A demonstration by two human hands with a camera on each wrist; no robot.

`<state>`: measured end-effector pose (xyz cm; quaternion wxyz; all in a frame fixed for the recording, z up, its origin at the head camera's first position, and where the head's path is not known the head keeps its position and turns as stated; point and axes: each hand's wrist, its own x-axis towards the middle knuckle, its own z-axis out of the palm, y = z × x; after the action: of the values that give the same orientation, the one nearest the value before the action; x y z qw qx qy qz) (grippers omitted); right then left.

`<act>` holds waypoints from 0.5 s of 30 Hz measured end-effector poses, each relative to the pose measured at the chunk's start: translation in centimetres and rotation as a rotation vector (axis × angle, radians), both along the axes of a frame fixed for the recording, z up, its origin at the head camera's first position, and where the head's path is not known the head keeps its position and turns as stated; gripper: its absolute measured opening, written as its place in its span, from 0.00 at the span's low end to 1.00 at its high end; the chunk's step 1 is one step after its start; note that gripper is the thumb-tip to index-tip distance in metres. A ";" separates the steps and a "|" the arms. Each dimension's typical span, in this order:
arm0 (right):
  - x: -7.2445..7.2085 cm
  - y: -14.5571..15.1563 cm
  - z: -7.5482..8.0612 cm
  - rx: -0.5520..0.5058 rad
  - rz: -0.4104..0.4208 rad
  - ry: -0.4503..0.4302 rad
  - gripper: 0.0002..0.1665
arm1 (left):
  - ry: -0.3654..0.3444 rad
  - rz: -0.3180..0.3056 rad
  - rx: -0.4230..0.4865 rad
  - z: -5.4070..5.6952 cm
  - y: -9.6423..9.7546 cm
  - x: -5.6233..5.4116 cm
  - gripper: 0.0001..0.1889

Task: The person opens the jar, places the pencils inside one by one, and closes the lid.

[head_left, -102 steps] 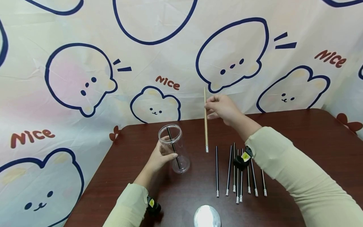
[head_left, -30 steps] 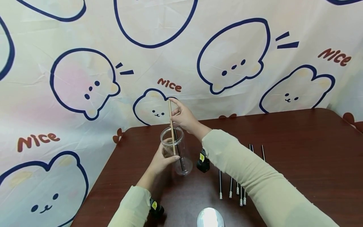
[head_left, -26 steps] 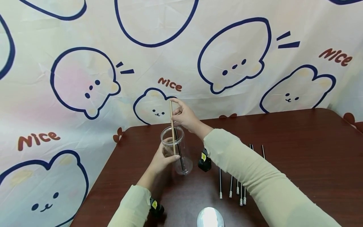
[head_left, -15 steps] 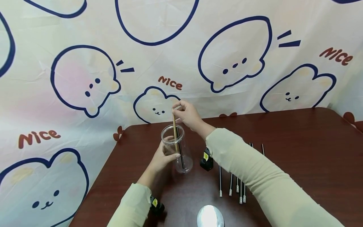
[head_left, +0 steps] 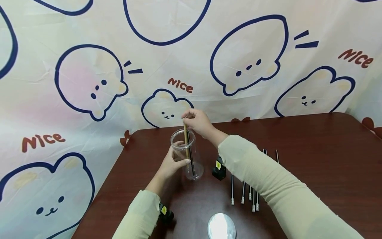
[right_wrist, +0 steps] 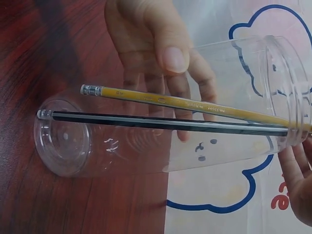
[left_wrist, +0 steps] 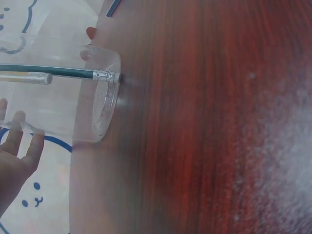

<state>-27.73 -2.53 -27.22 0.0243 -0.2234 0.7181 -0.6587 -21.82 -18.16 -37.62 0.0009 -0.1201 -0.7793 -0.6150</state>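
Observation:
In the head view my left hand (head_left: 170,164) grips a clear plastic jar (head_left: 196,172) around its side, thumb in front and fingers behind. The jar stands upright on the table, its mouth uncovered. Above it, my right hand (head_left: 200,124) pinches a yellow pencil (head_left: 185,134) near its upper end. Most of that pencil is inside the jar, eraser down; in the right wrist view its eraser end (right_wrist: 91,90) is clear of the jar's bottom. Beside it leans a black pencil (right_wrist: 146,120), eraser end on the bottom.
Several dark pencils (head_left: 232,191) lie on the brown table (head_left: 325,159) to the right, partly hidden under my right sleeve (head_left: 268,179). A shiny round disc (head_left: 221,227) lies at the front. A patterned cloth (head_left: 143,33) hangs behind the table.
My right hand has carried the yellow pencil left from beside the jar to over its mouth, then lowered it inside. My left hand has kept its grip on the jar.

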 end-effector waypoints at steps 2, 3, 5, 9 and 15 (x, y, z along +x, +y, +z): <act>0.1 0.1 -0.1 0.012 -0.002 0.002 0.06 | 0.005 0.000 0.000 0.0 0.0 0.0 0.34; 0.1 0.1 -0.2 0.018 -0.003 0.002 0.05 | 0.006 -0.003 0.002 0.0 0.0 0.0 0.34; 0.1 0.1 -0.4 0.028 -0.001 0.007 0.05 | 0.010 -0.002 0.001 0.0 0.0 0.0 0.34; 0.2 0.2 -1.0 0.077 -0.010 0.023 0.08 | 0.007 -0.010 0.003 0.1 0.0 0.1 0.34; 0.1 0.2 -1.8 0.069 -0.005 -0.006 0.09 | -0.007 -0.015 -0.001 0.4 0.1 0.1 0.34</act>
<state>-27.66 -2.29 -29.00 0.0324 -0.2186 0.7410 -0.6341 -21.67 -18.08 -37.26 -0.0063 -0.1238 -0.7787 -0.6151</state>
